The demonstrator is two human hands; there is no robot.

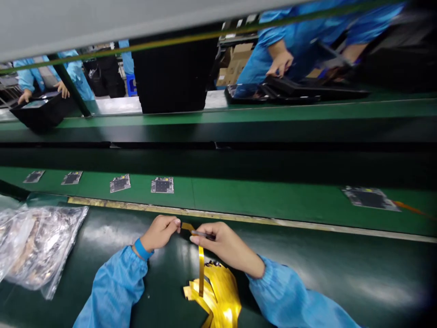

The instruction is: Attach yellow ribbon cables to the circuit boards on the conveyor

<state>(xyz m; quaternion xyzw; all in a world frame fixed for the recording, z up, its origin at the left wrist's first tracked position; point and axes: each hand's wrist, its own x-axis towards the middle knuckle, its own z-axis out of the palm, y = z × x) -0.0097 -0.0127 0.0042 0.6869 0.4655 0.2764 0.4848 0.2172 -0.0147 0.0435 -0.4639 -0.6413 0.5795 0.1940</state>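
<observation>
My left hand [160, 235], with a blue band at its wrist, pinches the dark end of a gold flex cable [201, 262]. The cable bends near my fingers and hangs down over a pile of similar flex cables [223, 291] on the dark green table. My right hand [227, 246] is closed around a pair of tweezers [204, 235], whose tip points left at the bend in the cable. Whether the tips grip the cable or only touch it, I cannot tell.
Several circuit boards [162, 185] lie on the green conveyor belt [239, 198] beyond the table edge; one board [370, 198] at right has an orange strip. A clear plastic bag [44, 246] of parts sits at left. Across the line, co-workers' hands [280, 63] handle black panels [307, 89].
</observation>
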